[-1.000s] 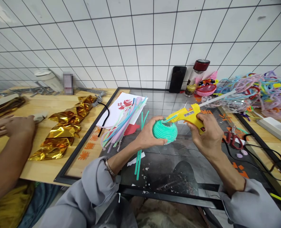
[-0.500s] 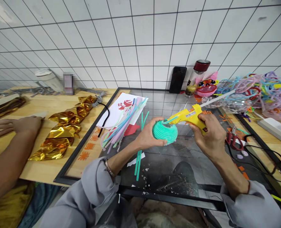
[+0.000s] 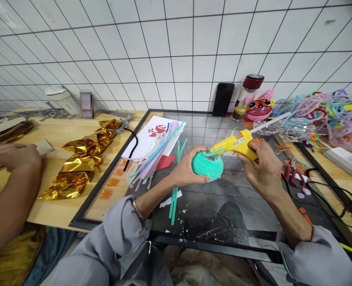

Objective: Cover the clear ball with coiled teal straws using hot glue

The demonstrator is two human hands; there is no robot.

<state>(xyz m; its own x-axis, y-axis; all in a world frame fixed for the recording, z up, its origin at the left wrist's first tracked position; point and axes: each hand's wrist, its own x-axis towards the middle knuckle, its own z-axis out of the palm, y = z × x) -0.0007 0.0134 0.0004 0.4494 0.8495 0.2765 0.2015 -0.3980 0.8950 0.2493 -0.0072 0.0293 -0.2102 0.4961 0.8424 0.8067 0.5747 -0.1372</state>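
Note:
My left hand (image 3: 186, 169) grips a round, ribbed turquoise bowl-like piece (image 3: 208, 167) from its left side, thumb below and fingers at the top rim. A loose turquoise strip end (image 3: 217, 152) sticks out at its upper edge. My right hand (image 3: 264, 169) is wrapped round the handle of a yellow glue gun (image 3: 234, 145). The gun's tip is at the upper rim of the turquoise piece, close to the strip; exact contact is hard to make out. A white glue stick (image 3: 273, 121) juts from the gun's back. Straight turquoise strips (image 3: 174, 206) lie under my left wrist.
Pastel strips (image 3: 158, 153) rest on white paper (image 3: 140, 137) with a red print. Gold foil (image 3: 77, 163) lies left, beside a co-worker's hands (image 3: 18, 157). A phone (image 3: 223, 99), a lidded bottle (image 3: 247, 97), tangled pipe cleaners (image 3: 322, 111), red scissors (image 3: 294, 174) and black cable (image 3: 327, 198) lie around.
The glue gun has shifted slightly left and down along the turquoise piece's rim. My left hand stays almost still. The co-worker's hands have moved left, uncovering a small pale block.

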